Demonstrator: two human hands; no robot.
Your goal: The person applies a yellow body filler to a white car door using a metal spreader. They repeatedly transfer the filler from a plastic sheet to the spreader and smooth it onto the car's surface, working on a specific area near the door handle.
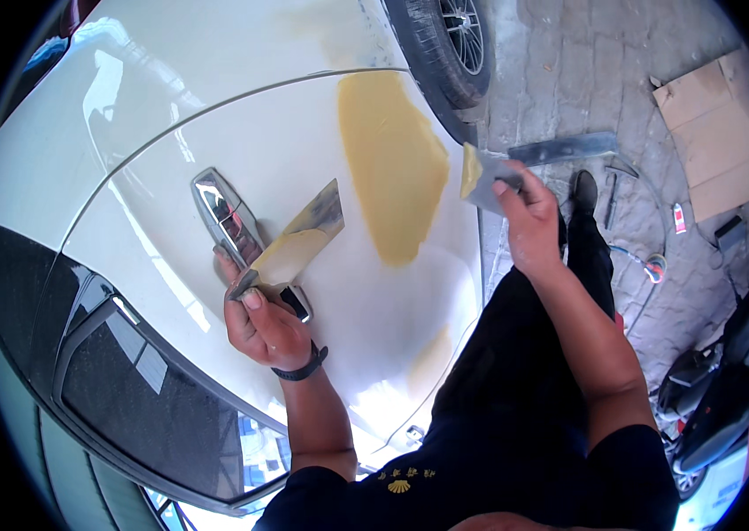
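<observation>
My left hand [268, 329] is closed on the dark edge of a wide metal putty scraper [299, 234], whose blade carries a smear of yellow body filler. It hovers over the white car door [180, 301], next to the chrome door handle [226, 208]. In my right hand [529, 221], a small grey spreader [485, 181] is pinched between thumb and fingers, with yellow filler along its left edge. Its blade is beside the door's lower edge, apart from the large yellow filler patch [397, 168] on the panel. A fainter yellowish patch [428, 361] lies nearer me.
A car wheel [454, 44] is at the top. On the paved floor [560, 71] lie a grey strip [565, 149], flattened cardboard [724, 133], a red-and-white tube [679, 218] and a round tool with a hose [654, 268]. A motorbike [720, 398] stands at right.
</observation>
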